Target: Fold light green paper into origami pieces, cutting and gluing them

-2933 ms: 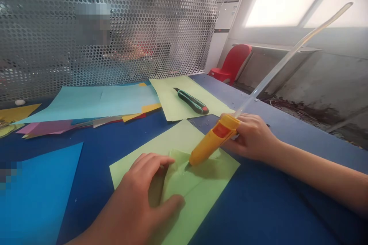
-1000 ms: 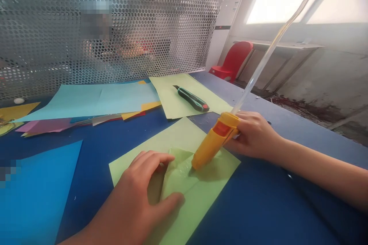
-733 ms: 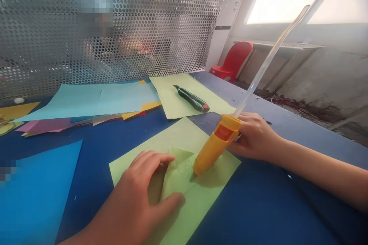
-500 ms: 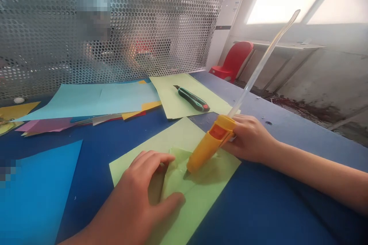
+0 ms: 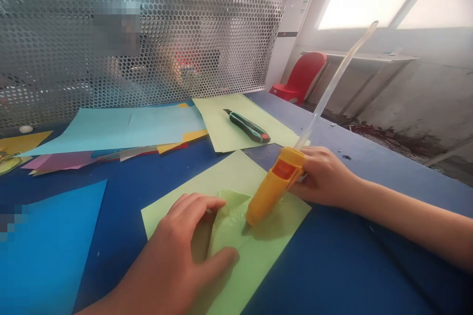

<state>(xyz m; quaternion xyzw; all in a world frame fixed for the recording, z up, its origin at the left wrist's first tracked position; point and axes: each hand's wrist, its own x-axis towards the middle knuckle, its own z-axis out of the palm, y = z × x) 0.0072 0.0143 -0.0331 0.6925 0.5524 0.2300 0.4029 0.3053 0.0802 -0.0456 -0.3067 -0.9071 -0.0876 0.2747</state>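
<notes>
My right hand is wrapped round a yellow hot glue gun, its nozzle pointing down at a folded piece of light green paper. A long clear glue stick juts from the gun's back end. Shiny glue marks the folded piece just left of the nozzle; whether the nozzle touches the paper I cannot tell. My left hand holds that piece by its left side, fingers curved at the upper edge and thumb lower down. Under it lies a flat light green sheet.
A utility knife rests on more green sheets farther back. Coloured papers, topped by a pale blue sheet, lie at the back left; a bright blue sheet is nearer. A perforated metal screen borders the blue table.
The glue gun in my right hand has shifted slightly right and toward me, showing more glue on the folded paper. My left hand has stayed in place.
</notes>
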